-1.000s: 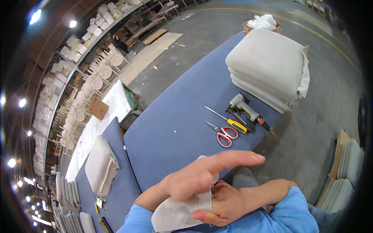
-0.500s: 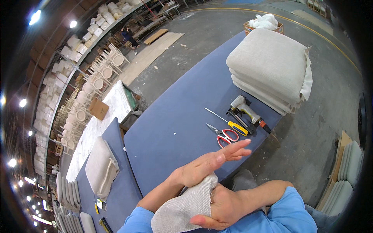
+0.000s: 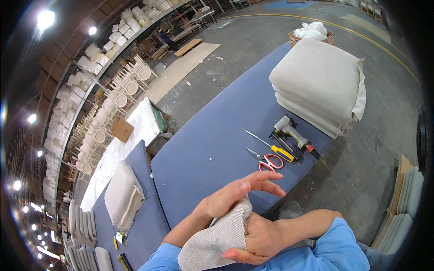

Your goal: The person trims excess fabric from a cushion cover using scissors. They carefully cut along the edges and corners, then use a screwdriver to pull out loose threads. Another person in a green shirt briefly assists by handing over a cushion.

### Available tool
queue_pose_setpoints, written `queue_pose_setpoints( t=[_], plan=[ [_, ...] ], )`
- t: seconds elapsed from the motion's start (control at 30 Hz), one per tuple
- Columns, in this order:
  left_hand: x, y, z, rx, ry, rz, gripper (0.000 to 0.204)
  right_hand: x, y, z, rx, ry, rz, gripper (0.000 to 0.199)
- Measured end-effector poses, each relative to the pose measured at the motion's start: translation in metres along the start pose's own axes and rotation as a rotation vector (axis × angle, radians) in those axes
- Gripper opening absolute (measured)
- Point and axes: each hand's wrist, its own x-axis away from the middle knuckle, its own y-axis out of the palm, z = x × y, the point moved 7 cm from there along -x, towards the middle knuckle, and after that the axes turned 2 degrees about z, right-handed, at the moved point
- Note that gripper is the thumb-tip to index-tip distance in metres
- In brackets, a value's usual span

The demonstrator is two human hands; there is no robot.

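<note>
Head view: my right hand (image 3: 266,234) clamps the cloth (image 3: 212,244); at its far edge, my left hand (image 3: 229,194) has half-open fingers, gripping nothing. Even tension should prevent creases.

Near, a fine-meshed woven cloth (image 3: 212,246) showed pale grey! Right, red-and-white loop-handled scissors (image 3: 262,159) and a yellow-handled steel screwdriver (image 3: 282,154) popped against the plain blue tabletop (image 3: 203,131); far, a painted floor line (image 3: 271,16) glowed yellow.
</note>
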Motion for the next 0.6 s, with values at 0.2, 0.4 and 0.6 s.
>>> queue_pose_setpoints(
  t=[0.2, 0.4, 0.6],
  plan=[
    [0.008, 0.010, 0.015, 0.239, 0.214, 0.142, 0.047, 0.019, 0.008, 0.008, 0.043, 0.055, -0.074, 0.035],
    [0.022, -0.014, 0.018, 0.486, 0.392, 0.047, 0.018, 0.003, 0.008, 0.006, 0.058, -0.007, -0.040, 0.040],
    [0.022, -0.015, 0.018, 0.438, 0.378, -0.007, 0.009, 0.005, 0.013, 0.005, 0.041, 0.024, -0.041, 0.042]
  ],
)
